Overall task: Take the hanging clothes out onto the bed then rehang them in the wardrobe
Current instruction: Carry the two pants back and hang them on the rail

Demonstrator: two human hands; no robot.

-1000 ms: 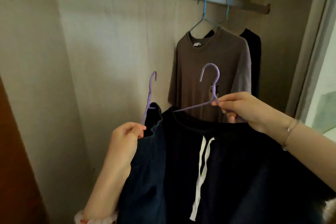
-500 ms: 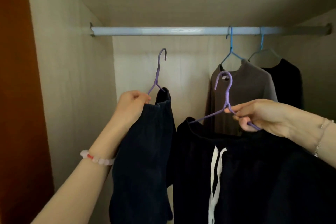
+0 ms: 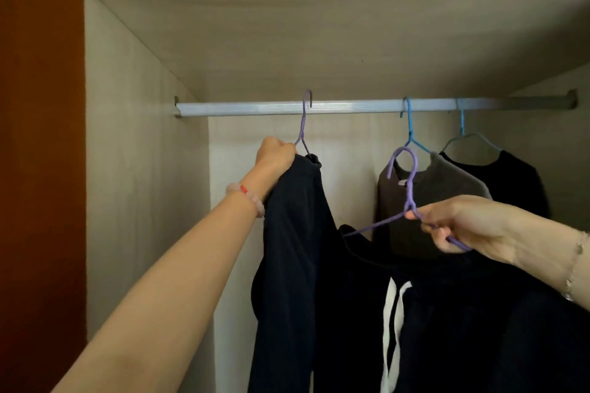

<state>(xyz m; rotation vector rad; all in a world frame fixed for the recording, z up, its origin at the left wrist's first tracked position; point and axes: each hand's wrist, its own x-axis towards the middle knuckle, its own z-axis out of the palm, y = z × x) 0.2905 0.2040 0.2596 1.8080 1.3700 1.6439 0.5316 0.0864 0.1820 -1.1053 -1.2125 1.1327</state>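
Left hand (image 3: pixel 276 151) grips the purple hanger (image 3: pixel 302 128) below its hook (hook at the rail (image 3: pixel 351 107)); right hand (image 3: pixel 463 223) pinches second hanger (image 3: pixel 410 182).

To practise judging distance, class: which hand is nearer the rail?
Left. The left hand is just under the rail; the right hand is well below it.

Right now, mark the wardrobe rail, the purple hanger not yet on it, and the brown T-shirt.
wardrobe rail (image 3: pixel 242 108), head view, bare stretch near its left end
unhung purple hanger (image 3: pixel 412 180), head view, neck below the hook
brown T-shirt (image 3: pixel 447 191), head view, chest fabric
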